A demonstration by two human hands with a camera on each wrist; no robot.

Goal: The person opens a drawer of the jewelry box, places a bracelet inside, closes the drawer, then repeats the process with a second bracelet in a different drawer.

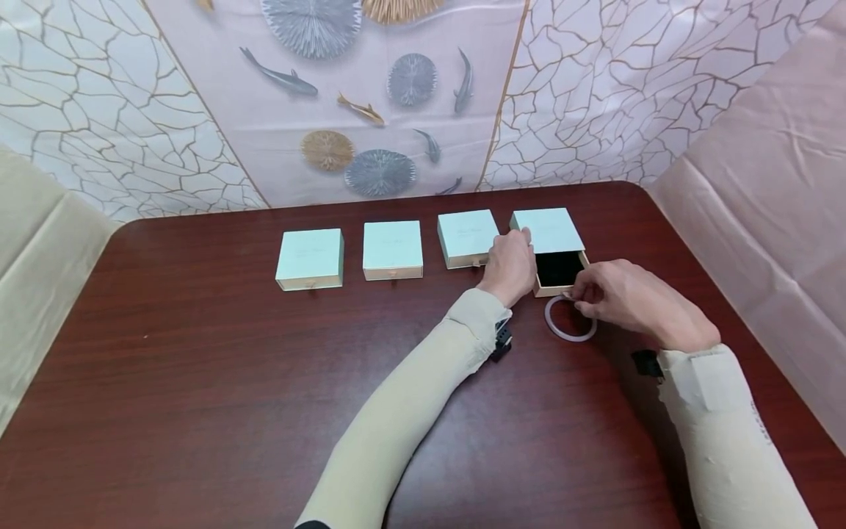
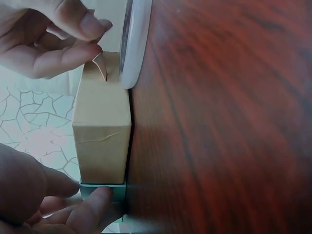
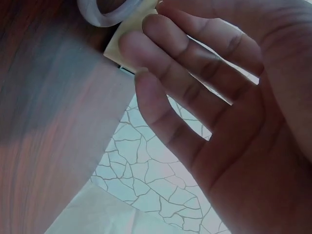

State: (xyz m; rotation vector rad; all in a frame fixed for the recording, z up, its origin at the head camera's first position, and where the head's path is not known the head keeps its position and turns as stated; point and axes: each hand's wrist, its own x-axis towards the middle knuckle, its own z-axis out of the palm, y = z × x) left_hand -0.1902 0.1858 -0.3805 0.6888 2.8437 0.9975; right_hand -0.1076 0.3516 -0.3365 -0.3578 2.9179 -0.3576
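At the right end of a row of boxes, a mint-green drawer box [image 1: 547, 229] has its cream drawer [image 1: 540, 292] pulled partly out, with a black lining [image 1: 557, 270] inside. My left hand [image 1: 510, 266] grips the green sleeve by its sides; the left wrist view shows its fingers [image 2: 92, 209] at the sleeve's edge. With thumb and finger, my right hand [image 1: 621, 297] pinches the small ribbon pull tab [image 2: 101, 67] on the drawer's front. A pale, whitish bangle [image 1: 573, 339] lies flat on the table just before the drawer, below the right fingers.
Three similar closed boxes stand in a row to the left: a near one [image 1: 468, 234], a middle one [image 1: 393, 248] and a far-left one [image 1: 311, 257]. The dark red-brown table [image 1: 198, 382] meets patterned cloth [image 1: 383, 95] behind and pale padded panels at both sides.
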